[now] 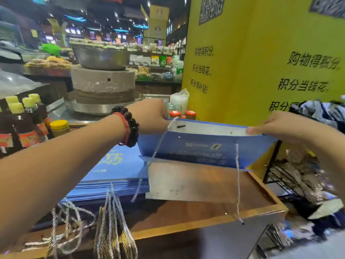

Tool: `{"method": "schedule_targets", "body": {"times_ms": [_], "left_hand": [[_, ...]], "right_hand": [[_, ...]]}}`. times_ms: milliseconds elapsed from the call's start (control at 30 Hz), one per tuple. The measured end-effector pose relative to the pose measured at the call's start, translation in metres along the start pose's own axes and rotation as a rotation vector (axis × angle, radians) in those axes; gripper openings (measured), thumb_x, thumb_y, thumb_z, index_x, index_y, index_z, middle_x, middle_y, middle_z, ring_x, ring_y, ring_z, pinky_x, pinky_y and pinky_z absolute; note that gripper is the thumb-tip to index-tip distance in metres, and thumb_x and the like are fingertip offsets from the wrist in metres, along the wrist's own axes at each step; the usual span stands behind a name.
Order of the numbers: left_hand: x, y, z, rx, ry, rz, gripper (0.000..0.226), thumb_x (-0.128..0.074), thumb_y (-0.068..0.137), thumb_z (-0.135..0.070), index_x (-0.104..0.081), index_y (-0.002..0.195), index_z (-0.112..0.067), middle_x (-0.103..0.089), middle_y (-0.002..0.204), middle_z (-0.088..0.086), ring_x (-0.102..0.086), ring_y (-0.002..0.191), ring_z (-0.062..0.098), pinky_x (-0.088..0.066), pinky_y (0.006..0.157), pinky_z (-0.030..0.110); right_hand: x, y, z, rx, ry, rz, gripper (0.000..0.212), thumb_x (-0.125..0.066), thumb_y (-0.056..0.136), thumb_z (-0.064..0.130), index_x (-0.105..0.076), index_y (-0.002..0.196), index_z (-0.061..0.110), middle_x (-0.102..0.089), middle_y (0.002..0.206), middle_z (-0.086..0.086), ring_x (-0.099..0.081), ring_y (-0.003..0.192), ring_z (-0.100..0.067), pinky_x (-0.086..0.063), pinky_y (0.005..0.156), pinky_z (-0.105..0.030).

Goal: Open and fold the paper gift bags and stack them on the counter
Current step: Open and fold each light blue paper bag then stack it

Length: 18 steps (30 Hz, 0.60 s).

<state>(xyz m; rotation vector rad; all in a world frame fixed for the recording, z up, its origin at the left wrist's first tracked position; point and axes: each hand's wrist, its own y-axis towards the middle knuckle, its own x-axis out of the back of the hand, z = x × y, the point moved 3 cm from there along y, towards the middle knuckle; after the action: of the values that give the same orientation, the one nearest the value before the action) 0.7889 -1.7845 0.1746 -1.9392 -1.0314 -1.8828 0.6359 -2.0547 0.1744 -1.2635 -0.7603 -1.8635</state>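
Observation:
I hold a blue paper gift bag up over the wooden counter, its mouth pulled partly open so the white inside shows. My left hand, with a dark bead bracelet on the wrist, grips the bag's top left corner. My right hand pinches the top right edge. Silver cord handles hang down from the bag. A stack of flat blue gift bags lies on the counter under my left forearm, their silver cords trailing over the front edge.
Dark sauce bottles with yellow caps stand at the left. A stone mill with a metal basin sits behind the counter. Small jars with orange lids stand beyond the bag. A yellow printed panel rises at the right, above a black wire rack.

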Motion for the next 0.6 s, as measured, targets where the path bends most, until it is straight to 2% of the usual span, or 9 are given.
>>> {"method": "schedule_targets", "body": {"times_ms": [133, 200, 300, 367, 400, 467, 533, 600], "left_hand": [[-0.003, 0.023, 0.002, 0.028, -0.095, 0.049, 0.044, -0.061, 0.084, -0.024, -0.041, 0.048, -0.012, -0.036, 0.047, 0.001, -0.034, 0.049, 0.019, -0.027, 0.049, 0.023], [-0.009, 0.031, 0.000, 0.033, -0.098, 0.086, 0.045, -0.064, 0.084, -0.021, -0.041, 0.047, -0.012, -0.035, 0.043, -0.002, -0.033, 0.044, 0.015, -0.025, 0.046, 0.022], [-0.021, 0.040, -0.007, 0.045, -0.103, 0.107, 0.044, -0.064, 0.084, -0.018, -0.041, 0.048, -0.011, -0.035, 0.047, 0.001, -0.033, 0.047, 0.016, -0.024, 0.046, 0.023], [-0.028, 0.045, -0.010, 0.053, -0.128, 0.115, 0.044, -0.062, 0.085, -0.016, -0.040, 0.048, -0.011, -0.036, 0.050, 0.001, -0.035, 0.052, 0.017, -0.026, 0.048, 0.024], [-0.031, 0.048, -0.009, 0.066, -0.151, 0.137, 0.044, -0.061, 0.087, -0.016, -0.041, 0.048, -0.009, -0.038, 0.052, 0.002, -0.037, 0.054, 0.018, -0.028, 0.049, 0.025], [-0.040, 0.054, -0.002, 0.115, -0.177, 0.160, 0.045, -0.059, 0.089, -0.016, -0.038, 0.050, -0.005, -0.037, 0.053, 0.002, -0.035, 0.055, 0.017, -0.028, 0.051, 0.026], [-0.040, 0.054, -0.008, 0.128, -0.218, 0.174, 0.046, -0.058, 0.089, -0.014, -0.035, 0.049, -0.010, -0.032, 0.053, 0.002, -0.031, 0.054, 0.017, -0.026, 0.051, 0.026], [-0.039, 0.052, -0.017, 0.134, -0.221, 0.212, 0.046, -0.058, 0.089, -0.014, -0.033, 0.050, -0.013, -0.030, 0.054, 0.002, -0.029, 0.055, 0.018, -0.025, 0.052, 0.026]], "right_hand": [[0.012, 0.005, -0.008, 0.037, -0.097, 0.088, 0.067, -0.068, 0.081, 0.059, -0.023, 0.050, 0.019, -0.016, 0.049, 0.003, -0.013, 0.046, -0.017, -0.007, 0.057, -0.031], [0.013, 0.007, -0.012, 0.053, -0.183, 0.103, 0.066, -0.066, 0.081, 0.061, -0.027, 0.051, 0.018, -0.018, 0.049, 0.003, -0.015, 0.046, -0.017, -0.009, 0.056, -0.031], [0.009, 0.010, -0.011, 0.062, -0.317, 0.099, 0.064, -0.069, 0.080, 0.060, -0.032, 0.050, 0.016, -0.024, 0.048, 0.002, -0.020, 0.048, -0.019, -0.015, 0.057, -0.031], [0.004, 0.010, 0.000, 0.103, -0.330, 0.015, 0.056, -0.068, 0.083, 0.053, -0.043, 0.050, 0.016, -0.037, 0.048, 0.000, -0.032, 0.048, -0.020, -0.026, 0.056, -0.032], [0.001, 0.009, 0.009, 0.142, -0.289, -0.059, 0.047, -0.067, 0.083, 0.051, -0.053, 0.054, 0.017, -0.049, 0.053, -0.001, -0.044, 0.052, -0.021, -0.035, 0.055, -0.033], [-0.010, -0.001, 0.034, 0.244, -0.147, -0.199, 0.029, -0.065, 0.082, 0.051, -0.067, 0.075, 0.023, -0.066, 0.079, 0.000, -0.060, 0.076, -0.020, -0.052, 0.069, -0.036], [-0.026, -0.017, 0.062, 0.373, -0.050, -0.232, 0.036, -0.060, 0.079, 0.062, -0.066, 0.081, 0.027, -0.064, 0.089, 0.004, -0.058, 0.085, -0.015, -0.051, 0.075, -0.036], [-0.045, -0.031, 0.087, 0.438, -0.086, -0.195, 0.053, -0.050, 0.073, 0.077, -0.065, 0.076, 0.026, -0.061, 0.082, 0.008, -0.056, 0.079, -0.011, -0.050, 0.068, -0.034]]}}
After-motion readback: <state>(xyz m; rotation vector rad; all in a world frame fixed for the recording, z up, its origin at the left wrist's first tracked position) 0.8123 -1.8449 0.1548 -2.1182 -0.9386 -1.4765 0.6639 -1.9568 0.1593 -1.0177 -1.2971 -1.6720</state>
